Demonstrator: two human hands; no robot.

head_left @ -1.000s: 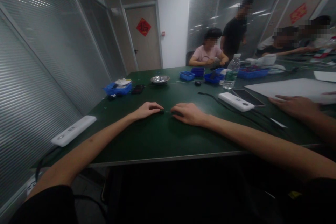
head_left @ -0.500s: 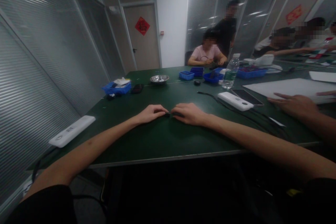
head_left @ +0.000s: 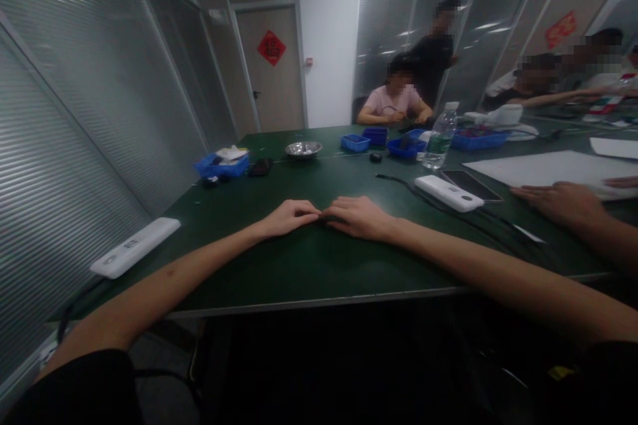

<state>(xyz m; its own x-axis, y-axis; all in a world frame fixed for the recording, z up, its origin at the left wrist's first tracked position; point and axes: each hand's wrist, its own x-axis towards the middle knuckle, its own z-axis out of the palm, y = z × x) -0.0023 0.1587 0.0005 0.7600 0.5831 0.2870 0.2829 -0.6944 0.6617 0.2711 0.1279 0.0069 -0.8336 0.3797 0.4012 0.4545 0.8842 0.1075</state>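
My left hand and my right hand meet just above the green table, fingertips touching or nearly so. The left thumb and forefinger are pinched together. The right fingers curl down towards the same spot. Dark shadow lies under the fingers, and whatever they hold is hidden or too small to name. Both forearms rest low over the table's near edge.
At left lies a white power bank-like device; a similar white device lies right, beside a phone. Further back are a metal bowl, blue trays and a water bottle. A co-worker's hand rests at right.
My fingertips have drawn together, and the small dark piece that showed between them is now covered. The co-worker's hand at right has shifted slightly, its fingers less spread.
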